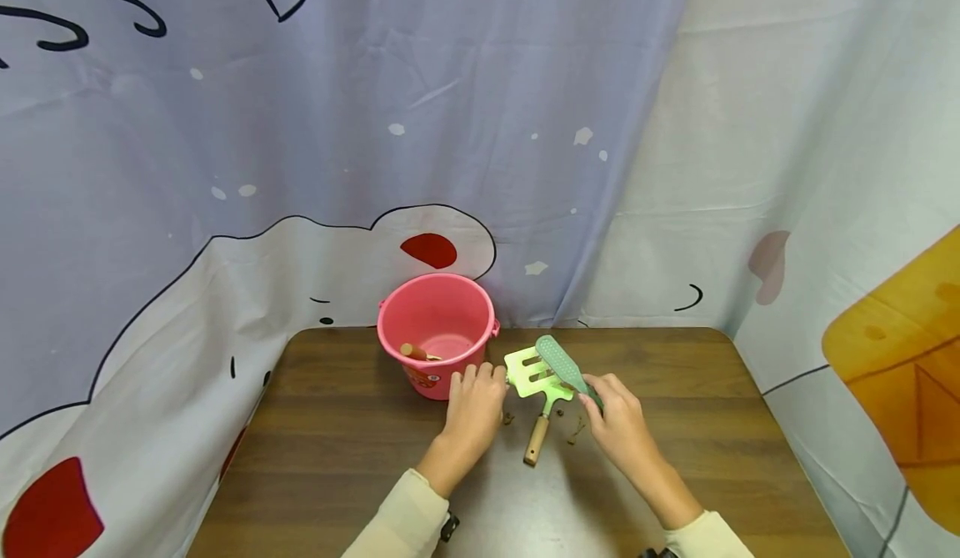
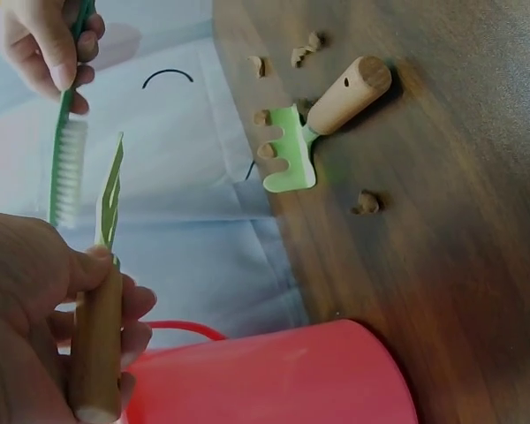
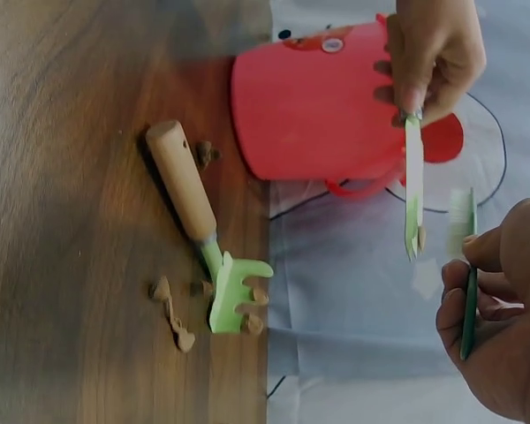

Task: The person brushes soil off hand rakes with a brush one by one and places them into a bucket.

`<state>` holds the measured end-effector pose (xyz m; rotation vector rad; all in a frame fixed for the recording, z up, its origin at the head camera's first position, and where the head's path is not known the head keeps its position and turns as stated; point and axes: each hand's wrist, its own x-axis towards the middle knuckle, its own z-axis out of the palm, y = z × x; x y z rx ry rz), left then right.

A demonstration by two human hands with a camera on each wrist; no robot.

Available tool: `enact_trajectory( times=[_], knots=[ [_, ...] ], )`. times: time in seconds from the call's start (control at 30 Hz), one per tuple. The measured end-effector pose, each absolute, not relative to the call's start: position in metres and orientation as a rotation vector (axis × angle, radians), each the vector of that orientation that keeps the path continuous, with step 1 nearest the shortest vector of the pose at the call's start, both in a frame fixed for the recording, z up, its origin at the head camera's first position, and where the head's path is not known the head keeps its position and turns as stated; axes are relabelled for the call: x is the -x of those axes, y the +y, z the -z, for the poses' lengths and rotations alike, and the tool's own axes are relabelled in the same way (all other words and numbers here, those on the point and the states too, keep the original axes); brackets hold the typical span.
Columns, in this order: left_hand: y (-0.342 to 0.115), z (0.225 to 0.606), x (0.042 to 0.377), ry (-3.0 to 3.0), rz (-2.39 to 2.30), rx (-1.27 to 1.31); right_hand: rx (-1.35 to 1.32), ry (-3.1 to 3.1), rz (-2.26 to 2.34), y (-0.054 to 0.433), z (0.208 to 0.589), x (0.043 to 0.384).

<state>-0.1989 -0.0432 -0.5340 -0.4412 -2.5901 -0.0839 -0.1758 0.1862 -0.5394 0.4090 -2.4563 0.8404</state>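
My left hand (image 1: 474, 404) grips the wooden handle of a small hand fork (image 2: 97, 340), its light green slotted head (image 1: 525, 372) held above the table beside the pink bucket. In my right hand (image 1: 618, 424) is a green brush (image 1: 558, 362) with white bristles, pinched by its handle. The bristles face the fork head in the right wrist view, close to it. Below them on the table lies a small green rake (image 3: 234, 296) with a wooden handle (image 1: 536, 441). Brown crumbs (image 3: 172, 314) lie around and against its tines, and one bit clings to the fork head.
The pink bucket (image 1: 397, 324) stands at the back of the brown wooden table (image 1: 337, 458), just beyond my left hand. A wooden-handled tool (image 1: 415, 351) lies inside it. A printed curtain (image 1: 525, 82) hangs behind the table's back edge.
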Motion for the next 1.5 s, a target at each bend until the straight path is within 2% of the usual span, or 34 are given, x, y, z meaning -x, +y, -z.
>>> enact_trajectory(
  times=[0.5, 1.5],
  knots=[
    [-0.044, 0.541, 0.199, -2.596, 0.019, 0.477, -0.519, -2.479, -0.829, 0.157, 0.542, 0.183],
    [-0.049, 0.546, 0.196, -2.576, 0.027, 0.524, -0.444, -2.463, -0.71, 0.184, 0.545, 0.19]
  ],
)
